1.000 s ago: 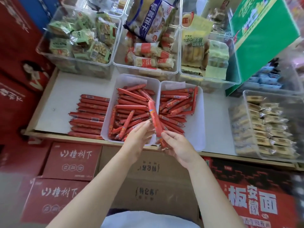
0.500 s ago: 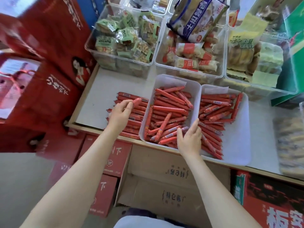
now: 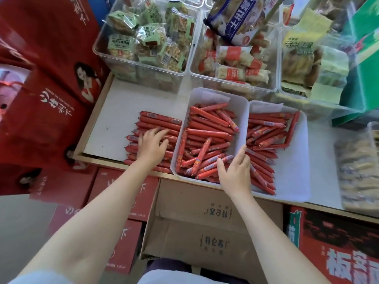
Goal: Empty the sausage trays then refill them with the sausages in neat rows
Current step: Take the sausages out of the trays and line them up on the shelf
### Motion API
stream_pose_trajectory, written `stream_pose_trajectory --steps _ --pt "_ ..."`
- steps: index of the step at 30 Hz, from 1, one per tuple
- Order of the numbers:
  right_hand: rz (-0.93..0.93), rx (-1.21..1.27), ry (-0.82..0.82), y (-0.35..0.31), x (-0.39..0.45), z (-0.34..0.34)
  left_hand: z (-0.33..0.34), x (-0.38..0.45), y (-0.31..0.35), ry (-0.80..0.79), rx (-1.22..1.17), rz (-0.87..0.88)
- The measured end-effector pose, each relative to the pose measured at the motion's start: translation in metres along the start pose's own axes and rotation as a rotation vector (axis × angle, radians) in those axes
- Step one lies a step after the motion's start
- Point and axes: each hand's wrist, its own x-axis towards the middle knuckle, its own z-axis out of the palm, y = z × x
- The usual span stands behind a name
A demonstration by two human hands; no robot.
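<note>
Left hand (image 3: 150, 145) is flat on the stack of sausages (image 3: 158, 125) lying on the worktop (image 3: 121, 111), fingers spread and fairly straight, pressing rather than gripping. That stack sits just left of the left tray (image 3: 243, 113), every stick running left to right in tidy rows.

Right hand (image 3: 235, 173) is down at the near right corner of that tray, fingers loosely spread over the jumbled sausages (image 3: 207, 144) inside, thumb toward the tray's middle; the grip is wide and I can't see it pinching anything yet.

Here's what matters: the tray's sausages lie every which way, many slanting from near-left to far-right, so the closest ones point almost straight at the right hand's fingertips. That hand is plainly the nearer one. To lift a bunch, my guess is the grip needs to turn across their long axis.

The right tray (image 3: 295, 181) holds its own loose pile (image 3: 264, 136), just beyond the right wrist, half the floor bare.
</note>
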Motion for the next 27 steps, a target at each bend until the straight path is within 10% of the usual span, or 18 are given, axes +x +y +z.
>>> stream_pose_trajectory --steps 8,14,27 --pt "0.116 0.454 -0.09 0.025 0.013 -0.039 0.052 -0.106 0.103 0.054 -0.08 0.32" --pt "0.312 0.142 -0.08 0.097 0.03 -0.078 0.099 -0.14 0.14 -0.293 0.174 0.423" --pt "0.155 -0.36 -0.334 0.138 0.037 -0.088 0.091 -0.137 0.143 -0.388 0.135 0.34"
